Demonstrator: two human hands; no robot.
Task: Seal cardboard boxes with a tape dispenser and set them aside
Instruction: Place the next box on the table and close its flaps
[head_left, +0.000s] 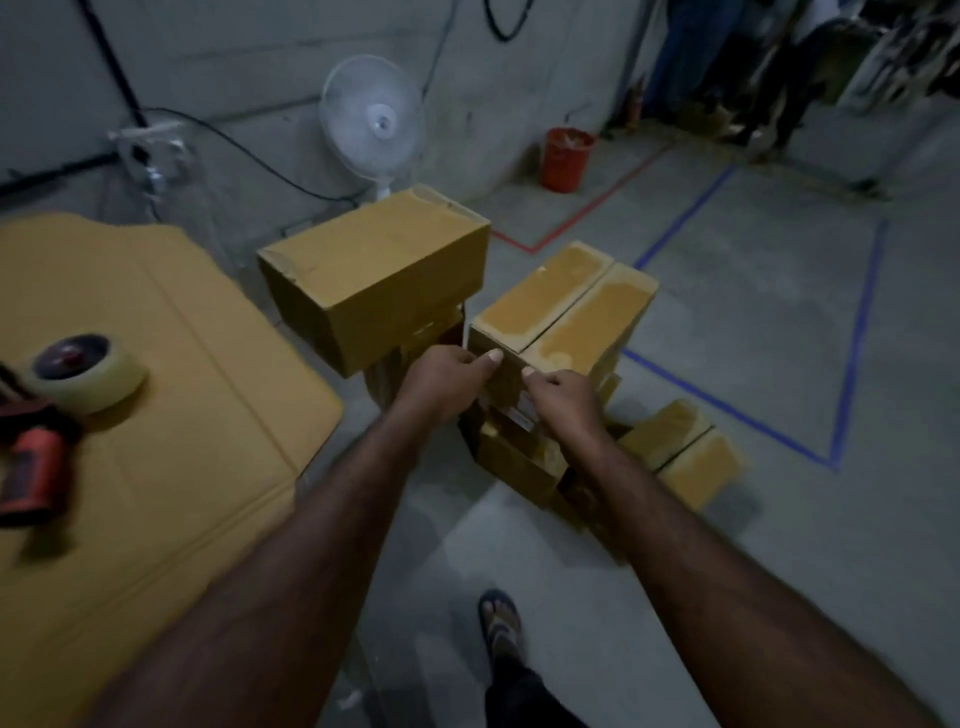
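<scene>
A: First entry?
B: Tape dispenser (36, 457), lying on the tabletop (156, 493), well left of the left hand (447, 379).
A: Hands?
B: Left hand and right hand (563, 397), fingers curled, gripping the near end of the cardboard box (561, 312) just ahead.
A: Handling?
B: Probably light and stiff, with crushable corners. Hold it by opposite ends.

Matt tan cardboard box (563, 317) with glossy tape patches on its flaps, left of it a plainer matt cardboard box (374, 275), glossy translucent tape roll (85, 371) farther left, smooth grey concrete floor (779, 322) beneath
</scene>
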